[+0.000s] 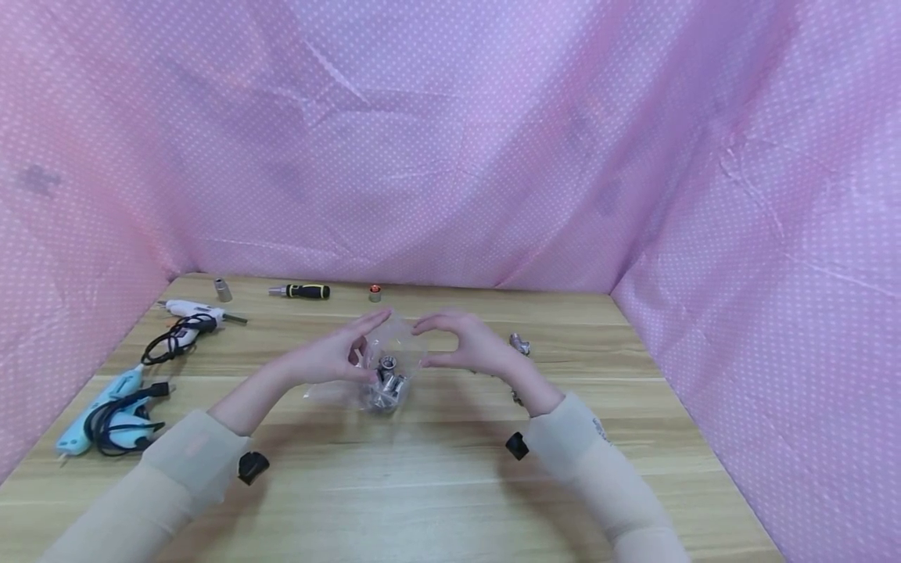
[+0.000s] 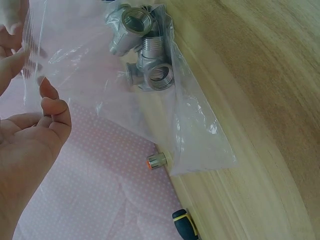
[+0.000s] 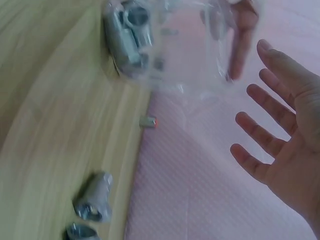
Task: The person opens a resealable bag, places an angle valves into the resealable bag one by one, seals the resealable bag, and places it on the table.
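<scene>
Two hands work a clear bag (image 1: 383,367) of metal fittings (image 2: 145,55) at table centre. Left hand (image 1: 331,356) pinches the bag's edge; right hand (image 3: 287,135) is spread wide, empty, at 3 o'clock. Grip both edges, keeping fittings low.

fittings (image 1: 385,383) in bag (image 1: 383,360) mid-table; glue guns (image 1: 113,407) left; screwdriver (image 1: 303,292) behind

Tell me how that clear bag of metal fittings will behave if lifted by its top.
The clear bag looks thin and floppy, so it will likely sag. The metal fittings sit bunched at one end, probably heavy enough to swing and strain the film.
</scene>
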`<state>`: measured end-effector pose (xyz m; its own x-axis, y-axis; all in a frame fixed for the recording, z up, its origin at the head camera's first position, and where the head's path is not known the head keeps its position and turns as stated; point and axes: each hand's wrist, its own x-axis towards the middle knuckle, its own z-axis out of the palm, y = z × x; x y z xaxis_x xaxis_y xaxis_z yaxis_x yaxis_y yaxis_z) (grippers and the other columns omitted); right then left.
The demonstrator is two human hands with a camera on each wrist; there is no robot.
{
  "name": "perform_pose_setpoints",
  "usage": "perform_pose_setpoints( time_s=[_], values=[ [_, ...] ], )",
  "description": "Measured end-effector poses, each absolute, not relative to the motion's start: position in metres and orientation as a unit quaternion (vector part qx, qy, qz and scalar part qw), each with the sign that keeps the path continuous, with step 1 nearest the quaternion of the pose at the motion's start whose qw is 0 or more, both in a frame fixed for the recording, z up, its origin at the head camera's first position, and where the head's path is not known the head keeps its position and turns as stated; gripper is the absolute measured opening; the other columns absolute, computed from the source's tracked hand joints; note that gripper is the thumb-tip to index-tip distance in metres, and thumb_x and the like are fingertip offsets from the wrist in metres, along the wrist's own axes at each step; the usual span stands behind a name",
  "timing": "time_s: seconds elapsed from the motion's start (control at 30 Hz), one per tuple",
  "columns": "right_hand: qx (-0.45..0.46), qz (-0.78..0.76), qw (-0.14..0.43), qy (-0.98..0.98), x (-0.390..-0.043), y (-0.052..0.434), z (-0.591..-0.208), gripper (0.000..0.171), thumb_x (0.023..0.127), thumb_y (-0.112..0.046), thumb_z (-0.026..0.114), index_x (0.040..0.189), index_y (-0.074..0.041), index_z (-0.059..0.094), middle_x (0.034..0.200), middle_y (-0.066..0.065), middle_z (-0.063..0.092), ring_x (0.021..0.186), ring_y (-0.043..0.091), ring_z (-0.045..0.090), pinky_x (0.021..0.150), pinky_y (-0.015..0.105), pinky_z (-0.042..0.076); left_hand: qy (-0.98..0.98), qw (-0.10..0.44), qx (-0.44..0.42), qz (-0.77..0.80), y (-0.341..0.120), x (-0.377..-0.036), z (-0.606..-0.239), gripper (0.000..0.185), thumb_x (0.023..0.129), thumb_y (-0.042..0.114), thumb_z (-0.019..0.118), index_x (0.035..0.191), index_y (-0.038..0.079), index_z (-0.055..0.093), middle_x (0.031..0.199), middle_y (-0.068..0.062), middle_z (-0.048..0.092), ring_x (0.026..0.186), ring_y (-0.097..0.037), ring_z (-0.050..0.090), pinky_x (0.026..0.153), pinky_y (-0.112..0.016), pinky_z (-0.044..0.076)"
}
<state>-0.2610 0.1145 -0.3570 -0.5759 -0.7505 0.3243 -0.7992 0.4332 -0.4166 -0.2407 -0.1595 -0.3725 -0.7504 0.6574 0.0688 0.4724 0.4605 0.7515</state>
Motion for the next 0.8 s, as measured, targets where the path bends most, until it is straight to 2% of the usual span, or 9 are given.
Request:
perform_pose_setpoints(
  time_s=[0.13,0.3,0.6,0.8],
  values=[
    [0.434,0.270,0.053,-0.858,-0.259,0.133,-0.352,0.048,0.076,-0.028,0.078,0.119,-0.013,0.064,0.126,0.004,0.060,0.119,0.018,0.053,0.104,0.037,0.039,0.849,0.111,0.335,0.394,-0.159,-0.240,-0.373,0.102,0.075,0.017,0.078,0.152,0.009,0.012,0.131,-0.018,0.041,0.078,-0.017,0.053,0.069,-0.025,0.049],
    [0.418,0.253,0.047,-0.871,-0.261,0.154,-0.360,0.045,0.078,-0.024,0.077,0.119,-0.013,0.064,0.127,0.006,0.059,0.122,0.023,0.051,0.105,0.045,0.036,0.852,0.104,0.336,0.387,-0.159,-0.240,-0.374,0.102,0.075,0.017,0.077,0.152,0.007,0.010,0.137,-0.017,0.038,0.078,-0.015,0.053,0.069,-0.025,0.050],
    [0.417,0.249,0.011,-0.874,-0.280,0.181,-0.394,0.049,0.075,-0.018,0.079,0.120,-0.008,0.063,0.128,0.011,0.058,0.123,0.027,0.049,0.107,0.049,0.033,0.849,0.109,0.326,0.400,-0.160,-0.237,-0.375,0.104,0.075,0.019,0.078,0.152,0.008,0.010,0.128,-0.017,0.042,0.077,-0.016,0.053,0.068,-0.026,0.050],
    [0.409,0.227,-0.016,-0.884,-0.296,0.195,-0.414,0.051,0.076,-0.020,0.078,0.123,-0.007,0.061,0.131,0.011,0.055,0.126,0.031,0.045,0.107,0.053,0.030,0.848,0.109,0.327,0.402,-0.160,-0.239,-0.376,0.103,0.074,0.017,0.078,0.152,0.008,0.011,0.127,-0.017,0.043,0.076,-0.016,0.053,0.066,-0.025,0.050]
  ],
)
